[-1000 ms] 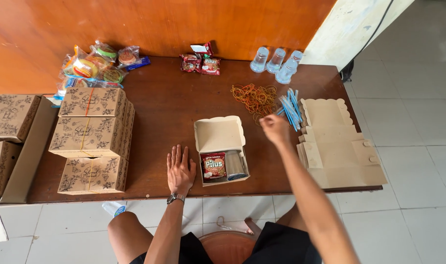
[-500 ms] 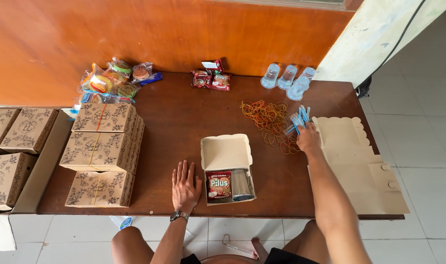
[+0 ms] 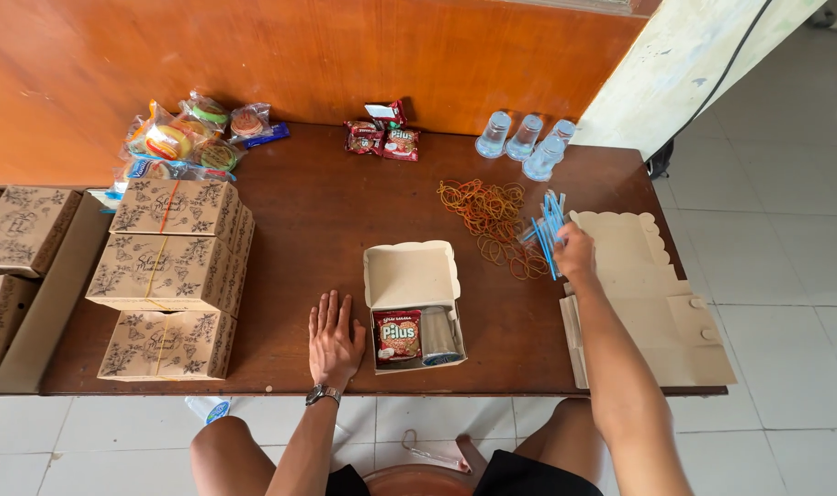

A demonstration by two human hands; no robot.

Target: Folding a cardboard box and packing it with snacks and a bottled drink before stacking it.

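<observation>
An open cardboard box [image 3: 412,276] lies on the brown table [image 3: 299,220], holding a red snack packet [image 3: 400,336] and a sealed water cup [image 3: 437,334]. My left hand [image 3: 333,338] rests flat on the table just left of the box, fingers spread, a watch on the wrist. My right hand [image 3: 574,253] reaches to the right and touches a bunch of blue straws [image 3: 549,228], beside a loose pile of rubber bands [image 3: 492,216]. Whether the fingers hold a straw is not clear.
Flat unfolded boxes [image 3: 652,303] lie at the right edge. Closed printed boxes [image 3: 170,266] are stacked at left, more beside the table [image 3: 19,230]. Wrapped snacks [image 3: 184,138], red packets [image 3: 381,138] and three water cups [image 3: 527,142] line the far edge by the wooden wall.
My right hand has moved right from over the rubber bands to the blue straws. The view shifted slightly. My left hand stays flat beside the box.
</observation>
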